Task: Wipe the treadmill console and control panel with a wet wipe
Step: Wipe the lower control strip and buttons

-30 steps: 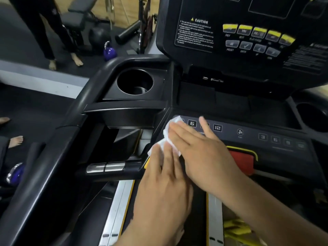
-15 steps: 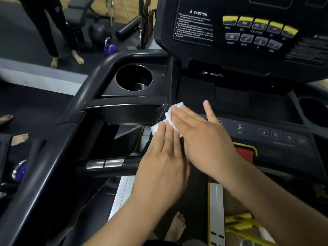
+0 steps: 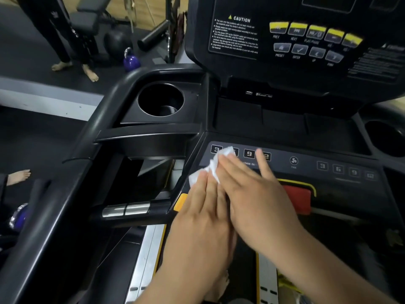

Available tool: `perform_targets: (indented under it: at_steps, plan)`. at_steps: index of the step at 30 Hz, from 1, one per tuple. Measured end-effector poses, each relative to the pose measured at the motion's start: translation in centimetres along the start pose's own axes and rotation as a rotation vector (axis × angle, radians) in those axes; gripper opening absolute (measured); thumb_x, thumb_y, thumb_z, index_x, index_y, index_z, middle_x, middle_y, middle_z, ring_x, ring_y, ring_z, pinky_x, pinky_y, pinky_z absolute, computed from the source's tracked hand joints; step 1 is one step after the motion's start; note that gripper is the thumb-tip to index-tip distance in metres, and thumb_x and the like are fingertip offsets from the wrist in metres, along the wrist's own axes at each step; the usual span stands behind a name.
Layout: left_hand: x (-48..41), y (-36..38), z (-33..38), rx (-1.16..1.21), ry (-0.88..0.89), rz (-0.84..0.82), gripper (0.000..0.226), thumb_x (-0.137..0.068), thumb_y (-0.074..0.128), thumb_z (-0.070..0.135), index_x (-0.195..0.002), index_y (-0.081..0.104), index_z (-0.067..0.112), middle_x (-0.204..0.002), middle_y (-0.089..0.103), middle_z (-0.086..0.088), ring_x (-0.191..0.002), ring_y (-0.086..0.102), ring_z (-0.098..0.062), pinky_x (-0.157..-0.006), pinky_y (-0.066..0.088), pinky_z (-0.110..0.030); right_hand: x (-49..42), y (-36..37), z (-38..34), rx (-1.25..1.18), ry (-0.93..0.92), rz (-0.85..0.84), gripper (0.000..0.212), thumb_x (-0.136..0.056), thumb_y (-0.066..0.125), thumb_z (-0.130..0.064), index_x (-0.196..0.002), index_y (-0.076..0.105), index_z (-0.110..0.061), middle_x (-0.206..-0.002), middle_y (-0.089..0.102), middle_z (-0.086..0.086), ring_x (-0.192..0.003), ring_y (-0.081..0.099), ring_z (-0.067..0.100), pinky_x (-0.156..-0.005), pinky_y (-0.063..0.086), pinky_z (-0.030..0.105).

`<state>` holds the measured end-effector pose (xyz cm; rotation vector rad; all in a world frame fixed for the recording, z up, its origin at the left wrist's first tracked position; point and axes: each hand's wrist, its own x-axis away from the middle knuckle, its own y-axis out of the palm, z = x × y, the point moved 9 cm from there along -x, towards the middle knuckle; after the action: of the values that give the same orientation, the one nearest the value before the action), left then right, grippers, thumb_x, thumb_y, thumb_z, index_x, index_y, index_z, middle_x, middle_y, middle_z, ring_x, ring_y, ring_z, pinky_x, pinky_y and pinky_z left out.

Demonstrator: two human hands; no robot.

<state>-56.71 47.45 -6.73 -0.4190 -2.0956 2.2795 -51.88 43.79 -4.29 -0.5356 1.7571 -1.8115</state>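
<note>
We pressed the wet wipe (image 3: 213, 166) onto the control panel (image 3: 306, 172) | left hand (image 3: 203, 218), right hand (image 3: 260, 200): flat, fingers straight.

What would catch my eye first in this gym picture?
The left hand and right hand press a white wipe onto the control panel, over its numbered keys at the left. Right of them sits a red pad edged in yellow; higher up, a row of yellow buttons stands out on the console.

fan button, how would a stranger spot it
Find the lower control panel, the dark strip under the console. The fan button sits between two groups of number keys. It alone shows a fan icon, not a digit.
</note>
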Motion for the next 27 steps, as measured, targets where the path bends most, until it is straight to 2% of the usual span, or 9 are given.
perform_targets:
  at_steps: [3, 8, 12, 19, 22, 24, 27]
  plan:
    - [0.2, 0.0, 0.9, -0.032, 0.027, 0.056, 0.055, -0.098, 0.035, 0.020, -0.142, 0.040, -0.013, -0.147, 0.040, -0.034, -0.140, 0.036, -0.048, -0.113, 0.036, -0.052, 0.6, 0.2, 0.3, -0.023, -0.010, 0.005, 0.057, -0.084, 0.032, -0.022, -0.136, 0.053, -0.011, -0.142, 0.051, 0.005, -0.136, 0.043, 0.019, -0.111, 0.014, 0.055]
    - [-3.0, 0.0, 0.3, -0.071, 0.022, 0.013, 0.063, -0.101, 0.028, 0.029, -0.149, 0.026, -0.012, -0.153, 0.027, -0.036, -0.145, 0.022, -0.050, -0.119, 0.023, -0.053, -2.3, 0.2, 2.6, -0.011, 0.010, 0.010, 0.054, -0.087, 0.031, -0.024, -0.132, 0.056, -0.009, -0.141, 0.053, 0.006, -0.135, 0.044, 0.019, -0.110, 0.013, 0.057]
    - [-0.7, 1.0, 1.7, -0.070, 0.026, -0.002, 0.056, -0.097, 0.036, 0.018, -0.142, 0.038, -0.015, -0.147, 0.037, -0.037, -0.140, 0.033, -0.051, -0.114, 0.035, -0.053, 0.6, 0.2, 1.2, -0.025, -0.002, 0.052, 0.054, -0.086, 0.035, -0.023, -0.135, 0.053, -0.009, -0.141, 0.052, 0.009, -0.134, 0.045, 0.023, -0.108, 0.018, 0.055]
    - [-3.3, -0.1, 1.2, -0.063, 0.042, 0.040, 0.060, -0.095, 0.034, 0.024, -0.142, 0.039, -0.013, -0.145, 0.040, -0.036, -0.140, 0.036, -0.050, -0.114, 0.035, -0.052, -1.4, -0.1, 3.3, -0.040, 0.060, 0.056, 0.052, -0.088, 0.033, -0.023, -0.135, 0.053, -0.009, -0.142, 0.052, 0.006, -0.134, 0.045, 0.019, -0.110, 0.016, 0.057]
    - [-1.5, 0.8, 2.0, -0.058, 0.069, 0.008, 0.058, -0.096, 0.042, 0.017, -0.145, 0.035, -0.013, -0.150, 0.034, -0.034, -0.143, 0.029, -0.049, -0.117, 0.031, -0.052, 0.8, 0.0, 2.4, -0.032, 0.053, 0.042, 0.056, -0.085, 0.033, -0.022, -0.137, 0.050, -0.009, -0.143, 0.050, 0.007, -0.134, 0.044, 0.021, -0.110, 0.018, 0.055]
    - [-1.0, 1.0, 1.9, -0.012, 0.054, -0.031, 0.060, -0.093, 0.050, 0.017, -0.143, 0.038, -0.013, -0.150, 0.038, -0.031, -0.144, 0.031, -0.046, -0.115, 0.034, -0.050, 2.0, -0.1, 2.5, -0.051, 0.068, 0.043, 0.060, -0.081, 0.032, -0.019, -0.138, 0.049, -0.011, -0.143, 0.051, 0.004, -0.134, 0.044, 0.018, -0.110, 0.019, 0.055]
    - [-2.7, -0.3, 2.1, -0.057, 0.119, 0.028, 0.062, -0.089, 0.055, 0.023, -0.139, 0.046, -0.011, -0.145, 0.047, -0.029, -0.141, 0.039, -0.042, -0.115, 0.035, -0.048, 0.7, -0.8, 4.3, -0.047, 0.116, 0.072, 0.060, -0.079, 0.028, -0.016, -0.133, 0.056, -0.012, -0.137, 0.057, 0.002, -0.130, 0.049, 0.014, -0.111, 0.025, 0.061]
